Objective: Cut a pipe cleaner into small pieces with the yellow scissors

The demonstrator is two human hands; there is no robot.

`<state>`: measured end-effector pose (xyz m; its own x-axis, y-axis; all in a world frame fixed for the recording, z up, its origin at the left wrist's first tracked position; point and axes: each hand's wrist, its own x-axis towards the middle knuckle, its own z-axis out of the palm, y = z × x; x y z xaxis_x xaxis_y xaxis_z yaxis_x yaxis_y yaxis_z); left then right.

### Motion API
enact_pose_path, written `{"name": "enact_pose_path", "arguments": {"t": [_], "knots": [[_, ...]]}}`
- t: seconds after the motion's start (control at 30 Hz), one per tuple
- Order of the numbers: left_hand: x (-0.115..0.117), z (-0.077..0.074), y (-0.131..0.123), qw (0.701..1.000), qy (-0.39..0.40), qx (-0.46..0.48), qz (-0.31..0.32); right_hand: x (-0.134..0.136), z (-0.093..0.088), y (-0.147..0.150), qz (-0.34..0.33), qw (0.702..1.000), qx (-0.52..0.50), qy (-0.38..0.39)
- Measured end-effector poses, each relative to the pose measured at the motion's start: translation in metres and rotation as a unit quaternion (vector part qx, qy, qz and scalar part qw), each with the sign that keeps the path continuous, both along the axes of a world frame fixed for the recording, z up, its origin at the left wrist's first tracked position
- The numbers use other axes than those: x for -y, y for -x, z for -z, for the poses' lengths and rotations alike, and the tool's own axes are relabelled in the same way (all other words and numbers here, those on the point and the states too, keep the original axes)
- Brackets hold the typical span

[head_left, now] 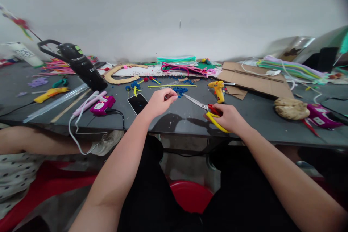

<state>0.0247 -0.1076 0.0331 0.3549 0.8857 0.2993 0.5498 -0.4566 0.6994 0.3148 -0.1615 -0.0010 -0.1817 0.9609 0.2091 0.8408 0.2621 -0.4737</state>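
My right hand (230, 116) grips a pair of scissors (196, 102) by the red and yellow handles. Their blades point left and away from me, low over the grey table. Thumb and fingertips pinched together, my left hand (161, 102) hovers left of the blade tips; whatever is between them, if anything, is too small to make out. Just beyond lie blue fuzzy clippings (181, 90) and a yellow pipe cleaner (172, 86). A phone (138, 104) rests beside my left wrist. Past the scissors stands a yellow glue gun (217, 90).
A black bottle (83, 67), a purple device (102, 105) and a white-and-pink corded tool (88, 104) occupy the left. Cardboard (252, 79) and bundled pipe cleaners (293, 69) lie at right. Another person's leg (49, 141) is at lower left.
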Motion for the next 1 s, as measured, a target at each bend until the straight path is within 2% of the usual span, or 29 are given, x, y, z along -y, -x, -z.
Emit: {"name": "enact_pose_path", "arguments": {"t": [1.0], "knots": [[0.0003,0.0009,-0.0028,0.999,-0.017,0.031,0.016,-0.0027,0.0033,-0.0026,-0.012,1.0,0.012,-0.01]]}}
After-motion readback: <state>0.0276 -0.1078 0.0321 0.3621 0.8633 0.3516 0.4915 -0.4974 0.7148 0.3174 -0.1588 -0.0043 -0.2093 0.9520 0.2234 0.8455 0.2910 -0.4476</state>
